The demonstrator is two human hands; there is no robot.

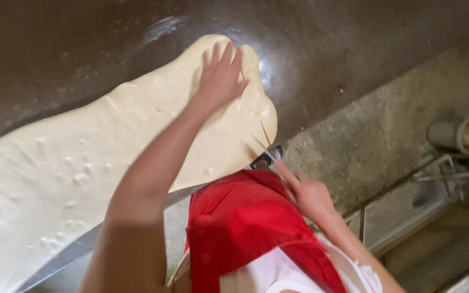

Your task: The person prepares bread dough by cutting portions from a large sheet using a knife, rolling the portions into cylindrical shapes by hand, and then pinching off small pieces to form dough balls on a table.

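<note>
A big slab of pale, bubbly dough (82, 163) lies across a dark, shiny table (327, 49). My left hand (221, 73) rests flat on the dough's far end, fingers spread. At the near table edge, my right hand (306, 194) grips a knife with a black handle (266, 157). Its blurred blade points into the dough's right edge, where thin cut lines show. A red apron (245, 222) covers my front below the hands.
The table's metal edge (77, 247) runs diagonally at lower left. To the right is a rough concrete floor (386, 125). A grey pipe-like cylinder (462, 134) and thin metal rods (446, 173) stand at the far right.
</note>
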